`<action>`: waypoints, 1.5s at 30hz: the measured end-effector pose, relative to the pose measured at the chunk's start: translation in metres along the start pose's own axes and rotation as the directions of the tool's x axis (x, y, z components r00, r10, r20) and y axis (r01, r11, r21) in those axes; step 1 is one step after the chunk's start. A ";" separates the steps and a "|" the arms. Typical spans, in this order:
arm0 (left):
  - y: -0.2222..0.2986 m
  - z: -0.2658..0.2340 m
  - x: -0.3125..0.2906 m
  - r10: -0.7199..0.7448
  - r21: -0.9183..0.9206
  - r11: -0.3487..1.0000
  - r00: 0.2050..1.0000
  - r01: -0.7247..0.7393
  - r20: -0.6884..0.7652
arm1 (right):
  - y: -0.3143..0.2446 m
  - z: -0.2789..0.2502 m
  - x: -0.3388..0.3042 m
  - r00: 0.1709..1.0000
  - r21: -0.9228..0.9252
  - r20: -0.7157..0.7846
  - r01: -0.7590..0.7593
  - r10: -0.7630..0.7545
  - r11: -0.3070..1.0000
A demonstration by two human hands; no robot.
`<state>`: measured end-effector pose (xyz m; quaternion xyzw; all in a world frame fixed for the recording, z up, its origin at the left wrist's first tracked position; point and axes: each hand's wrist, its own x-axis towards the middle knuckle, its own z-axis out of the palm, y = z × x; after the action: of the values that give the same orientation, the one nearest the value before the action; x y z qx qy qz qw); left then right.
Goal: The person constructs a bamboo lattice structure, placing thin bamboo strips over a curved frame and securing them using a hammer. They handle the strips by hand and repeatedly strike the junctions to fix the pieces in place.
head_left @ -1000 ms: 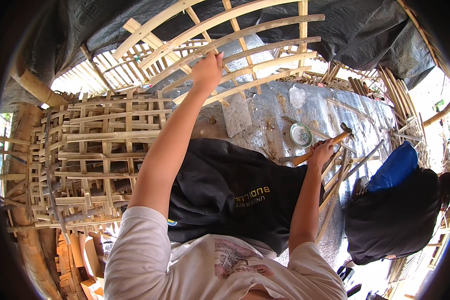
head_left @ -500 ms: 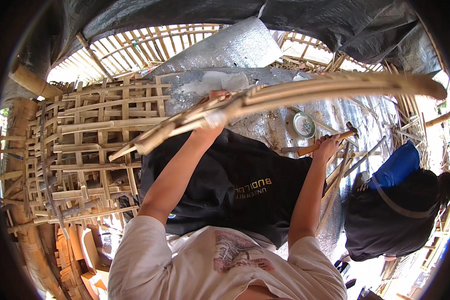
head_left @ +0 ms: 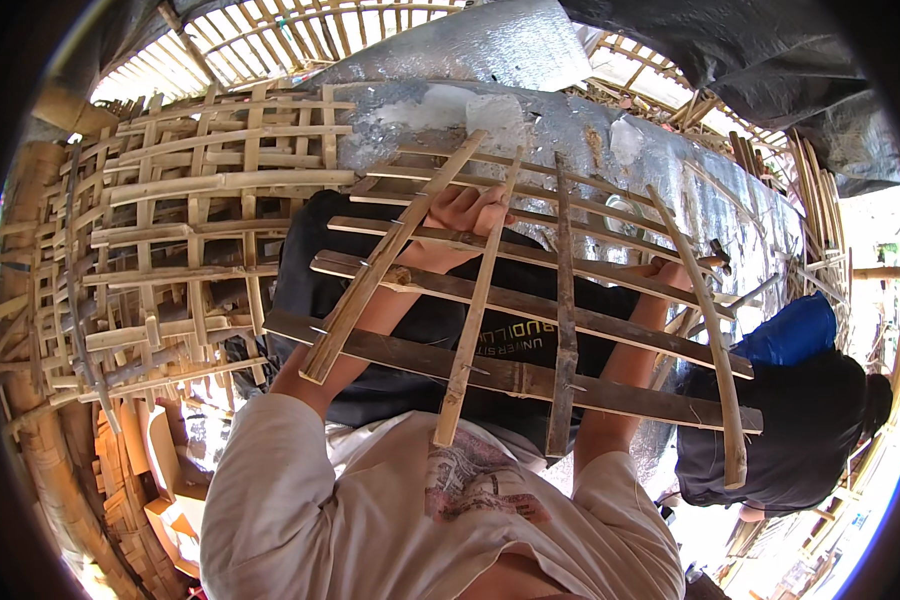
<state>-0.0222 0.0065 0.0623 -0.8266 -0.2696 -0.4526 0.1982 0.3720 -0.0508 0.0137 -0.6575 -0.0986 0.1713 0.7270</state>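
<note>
A bamboo lattice of crossed slats (head_left: pixel 567 300) is held tilted in front of my lap, its flat face turned toward me. My left hand (head_left: pixel 465 213) is closed on a slat in its upper left part. Several thin nails stick out where slats cross. Behind the lattice's right side, my right hand (head_left: pixel 670 277) is closed around the handle of a hammer (head_left: pixel 719 254); slats cover most of the handle, and the dark head shows beyond the hand.
Stacked bamboo lattices (head_left: pixel 185 235) lie at the left. A silvery sheet (head_left: pixel 410 115) covers the surface ahead, with loose sticks at the right. Beside me at the right is a black-clothed shape (head_left: pixel 780 430), seemingly a person, with a blue thing (head_left: pixel 792 330). Cardboard (head_left: pixel 155 465) stands lower left.
The lattice has turned from nearly edge-on to face-on and come lower, toward me. My left hand still grips it. The hammer stays in my right hand, now partly behind slats.
</note>
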 end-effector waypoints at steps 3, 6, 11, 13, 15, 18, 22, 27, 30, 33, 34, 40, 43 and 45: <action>0.015 0.002 -0.005 -0.125 -0.091 0.987 0.986 0.135 0.106 | -0.003 -0.007 0.001 1.000 -0.024 0.013 0.015 -0.014 1.000; 0.014 0.004 -0.009 -0.144 -0.082 0.985 0.986 0.150 0.082 | -0.003 -0.009 0.000 0.999 -0.039 0.034 0.025 -0.023 0.999; 0.009 0.005 -0.013 -0.116 -0.107 0.987 0.992 0.121 0.044 | -0.004 -0.009 0.000 0.998 -0.061 0.057 0.030 -0.027 0.998; 0.010 0.006 -0.014 -0.118 -0.109 0.986 0.991 0.124 0.057 | -0.003 -0.009 0.000 0.998 -0.070 0.062 0.034 -0.029 0.997; 0.010 0.007 -0.013 -0.118 -0.113 0.986 0.990 0.125 0.072 | -0.004 -0.007 0.001 0.997 -0.077 0.065 0.038 -0.033 0.996; 0.008 0.011 -0.012 -0.072 -0.050 0.996 0.997 0.072 -0.002 | -0.004 -0.004 -0.002 0.997 -0.084 0.076 0.036 -0.029 0.996; 0.010 0.008 -0.009 -0.069 -0.021 0.997 0.997 0.068 -0.018 | -0.008 -0.005 -0.001 0.996 -0.093 0.080 0.046 -0.039 0.995; 0.015 0.003 -0.013 -0.102 -0.067 0.992 0.991 0.108 0.085 | -0.008 -0.011 -0.001 0.996 -0.094 0.074 0.049 -0.042 0.994; 0.013 0.006 -0.016 -0.096 -0.087 0.991 0.994 0.100 0.056 | -0.009 -0.012 -0.004 0.997 -0.092 0.072 0.045 -0.039 0.995; 0.010 0.002 -0.013 -0.104 -0.094 0.990 0.994 0.107 0.036 | -0.007 -0.009 -0.007 0.996 -0.087 0.084 0.037 -0.030 0.995; 0.011 0.003 -0.012 -0.104 -0.100 0.989 0.994 0.107 0.036 | -0.008 -0.009 -0.006 0.996 -0.091 0.082 0.040 -0.033 0.995; 0.012 0.007 -0.012 -0.103 -0.093 0.990 0.995 0.103 0.001 | -0.011 -0.012 -0.007 0.996 -0.101 0.082 0.048 -0.039 0.994; 0.013 0.007 -0.013 -0.112 -0.096 0.989 0.994 0.113 0.013 | -0.011 -0.015 -0.008 0.996 -0.106 0.081 0.048 -0.039 0.993; 0.014 0.007 -0.012 -0.111 -0.090 0.990 0.993 0.113 0.026 | -0.010 -0.017 -0.008 0.996 -0.112 0.082 0.049 -0.040 0.993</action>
<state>-0.0147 -0.0034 0.0469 -0.8230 -0.2968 -0.4660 0.1316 0.3725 -0.0705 0.0226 -0.6881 -0.1518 0.1753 0.6875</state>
